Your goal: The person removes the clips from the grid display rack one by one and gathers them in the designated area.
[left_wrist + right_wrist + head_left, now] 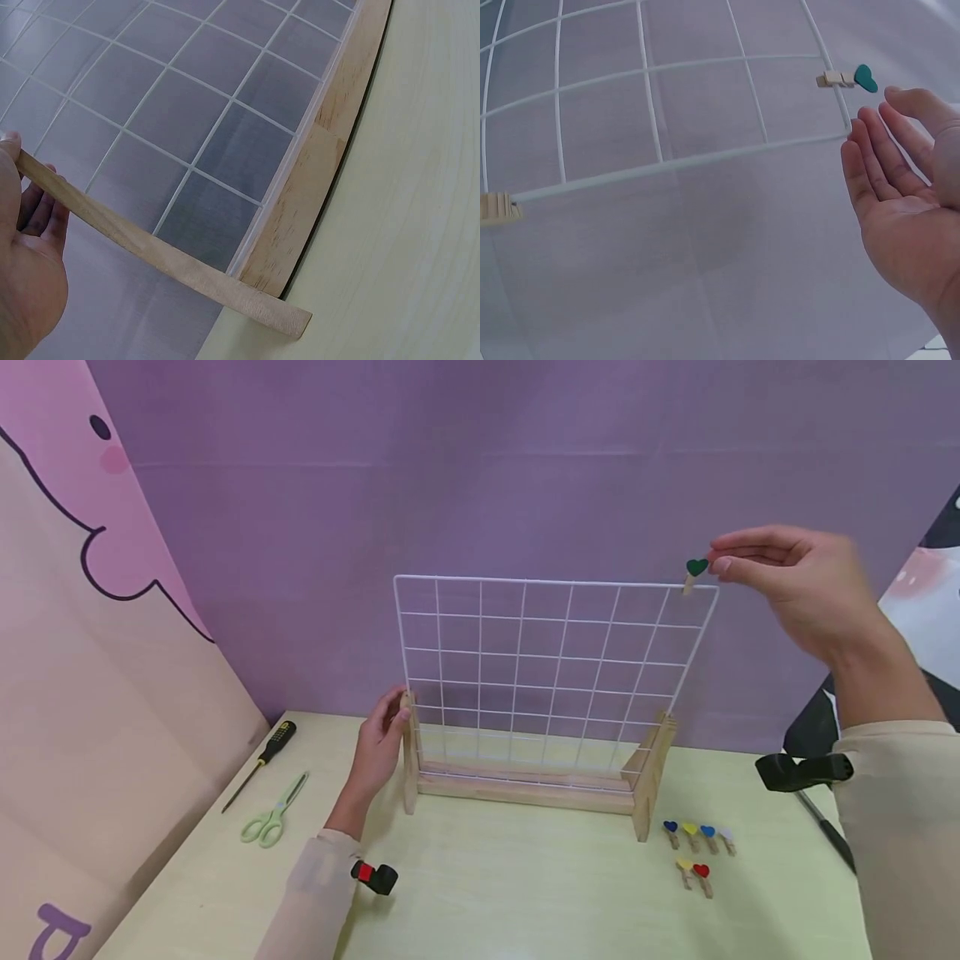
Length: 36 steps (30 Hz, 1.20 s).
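A white wire grid (pixel 480 617) stands upright in a wooden stand (pixel 525 797). A small wooden clothespin with a green heart (pixel 697 567) clamps the grid's top wire near the right corner. My right hand (pixel 802 581) is just beside that clothespin; in the right wrist view a small gap shows between the relaxed fingertips (pixel 862 135) and the green heart (pixel 865 78). At the other side my left hand (pixel 378 747) grips the upper part of the stand's left wooden post (pixel 135 232), fingers behind it and thumb in front.
Several heart clothespins (pixel 708 837) in blue, yellow, white and red lie on the table (pixel 510 893), right of the stand. Green scissors (pixel 272 814) and a screwdriver (pixel 270 752) lie at the left. A dark-handled tool (pixel 831 835) lies partly hidden under my right sleeve.
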Motion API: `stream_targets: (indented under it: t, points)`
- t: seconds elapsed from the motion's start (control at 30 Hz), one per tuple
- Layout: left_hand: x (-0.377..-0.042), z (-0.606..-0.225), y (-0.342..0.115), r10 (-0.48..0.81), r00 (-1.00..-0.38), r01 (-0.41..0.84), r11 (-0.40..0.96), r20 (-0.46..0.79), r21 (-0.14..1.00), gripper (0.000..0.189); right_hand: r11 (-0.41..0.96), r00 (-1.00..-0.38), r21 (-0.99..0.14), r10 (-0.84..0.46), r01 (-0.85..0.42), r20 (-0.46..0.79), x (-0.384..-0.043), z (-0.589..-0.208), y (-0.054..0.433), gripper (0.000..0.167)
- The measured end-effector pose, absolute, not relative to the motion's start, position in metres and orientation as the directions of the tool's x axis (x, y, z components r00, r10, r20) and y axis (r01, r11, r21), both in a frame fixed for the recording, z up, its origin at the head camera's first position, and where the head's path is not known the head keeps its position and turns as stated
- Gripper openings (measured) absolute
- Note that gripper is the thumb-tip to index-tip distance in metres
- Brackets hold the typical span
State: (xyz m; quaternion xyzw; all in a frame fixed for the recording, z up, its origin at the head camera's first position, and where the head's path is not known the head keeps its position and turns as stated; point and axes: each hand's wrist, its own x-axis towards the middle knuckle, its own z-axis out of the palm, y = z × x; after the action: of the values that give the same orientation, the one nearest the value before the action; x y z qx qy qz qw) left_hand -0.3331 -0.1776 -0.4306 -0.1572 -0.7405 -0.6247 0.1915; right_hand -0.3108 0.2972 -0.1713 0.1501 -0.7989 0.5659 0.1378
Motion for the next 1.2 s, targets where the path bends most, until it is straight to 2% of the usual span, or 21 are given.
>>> stream_targets:
  t: [0.43,0.8,1.0,1.2]
  points:
    - [-0.334,-0.43,-0.178,-0.009,-0.877,0.473,0.167,0.481,0.865,0.044,0.399,-0.927,-0.838,-0.117,-0.372,0.356,-0.319,-0.175,0.288,0.035]
    - [-0.333,-0.429,-0.177,-0.01,-0.876,0.473,0.173,0.482,0.864,0.047,0.2,-0.911,-0.889,-0.128,-0.412,0.393,-0.32,-0.178,0.282,0.023]
    - [-0.333,-0.429,-0.178,-0.004,-0.874,0.478,0.17,0.486,0.862,0.046,0.179,-0.899,-0.881,-0.095,-0.437,0.427,-0.318,-0.18,0.277,0.018]
    - [-0.33,-0.429,-0.178,-0.013,-0.876,0.473,0.163,0.481,0.866,0.043,0.072,-0.893,-0.891,-0.088,-0.448,0.442,-0.317,-0.182,0.272,0.014]
